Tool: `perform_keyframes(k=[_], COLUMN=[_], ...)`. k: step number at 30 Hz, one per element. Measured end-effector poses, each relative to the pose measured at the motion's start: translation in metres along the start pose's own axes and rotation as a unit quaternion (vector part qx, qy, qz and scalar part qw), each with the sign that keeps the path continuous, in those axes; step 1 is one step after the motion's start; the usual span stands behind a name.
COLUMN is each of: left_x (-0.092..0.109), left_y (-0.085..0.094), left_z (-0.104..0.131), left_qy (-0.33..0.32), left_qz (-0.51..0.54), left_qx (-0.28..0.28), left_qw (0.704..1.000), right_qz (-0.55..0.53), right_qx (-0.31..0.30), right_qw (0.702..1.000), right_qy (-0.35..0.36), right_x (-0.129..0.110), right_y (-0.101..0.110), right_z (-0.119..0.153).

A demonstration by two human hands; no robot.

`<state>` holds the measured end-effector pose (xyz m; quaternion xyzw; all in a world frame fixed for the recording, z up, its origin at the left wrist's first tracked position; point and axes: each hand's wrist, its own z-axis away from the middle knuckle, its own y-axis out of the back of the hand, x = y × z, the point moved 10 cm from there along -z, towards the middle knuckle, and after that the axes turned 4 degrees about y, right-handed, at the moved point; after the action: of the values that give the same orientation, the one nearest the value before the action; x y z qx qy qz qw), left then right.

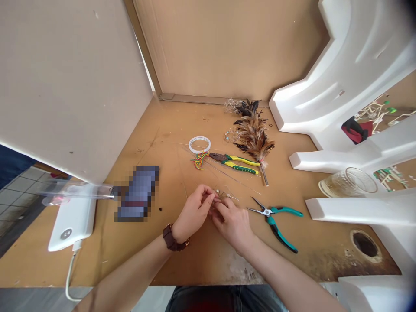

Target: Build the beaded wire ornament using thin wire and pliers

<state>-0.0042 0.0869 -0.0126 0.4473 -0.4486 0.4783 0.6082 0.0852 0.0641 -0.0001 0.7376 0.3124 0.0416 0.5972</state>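
Note:
My left hand [195, 211], with a dark strap on its wrist, meets my right hand [233, 223] low over the table's middle. Both are closed, fingertips pinched together on a small piece of thin wire with beads [224, 194]. Fingers cover much of that piece. Right of my right hand lie long-nose pliers [267, 212] with teal handles, jaws apart. Beyond my hands are combination pliers [232, 162] with yellow-green grips, a white ring-shaped roll [199, 144] and some multicoloured cords [200, 161]. Loose straight wires lie close to them.
A bunch of brown feathers [255, 130] lies at the back, beside tangled silvery wire [232, 105]. A glass [347, 182] stands at right among white moulded supports [331, 162]. At left are a pixelated dark object [138, 193] and a white power bank [71, 221] with a cable. A hole [365, 245] pierces the table.

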Motion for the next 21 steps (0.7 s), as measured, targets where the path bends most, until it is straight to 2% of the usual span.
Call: perform_keyframes(k=[7,12,16,21], left_x=[-0.003,-0.006,0.002,0.002], left_y=[-0.001,0.001,0.002,-0.002], left_z=[-0.005,-0.009,-0.009,-0.006], left_qy=[0.044,0.073,0.034,0.021], left_qz=[0.011,0.058,-0.016,-0.099], left_qx=[-0.025,-0.056,-0.058,-0.042], left_qw=[0.999,0.994,0.998,0.994], right_qz=[-0.019,-0.042,-0.039,-0.029], right_qx=[0.058,0.067,0.066,0.067], right_qw=[0.998,0.997,0.997,0.997], right_qy=[0.02,0.022,0.015,0.018], right_x=[-0.004,-0.002,0.002,0.001], right_y=[0.008,0.01,0.009,0.011], right_z=[0.003,0.003,0.003,0.004])
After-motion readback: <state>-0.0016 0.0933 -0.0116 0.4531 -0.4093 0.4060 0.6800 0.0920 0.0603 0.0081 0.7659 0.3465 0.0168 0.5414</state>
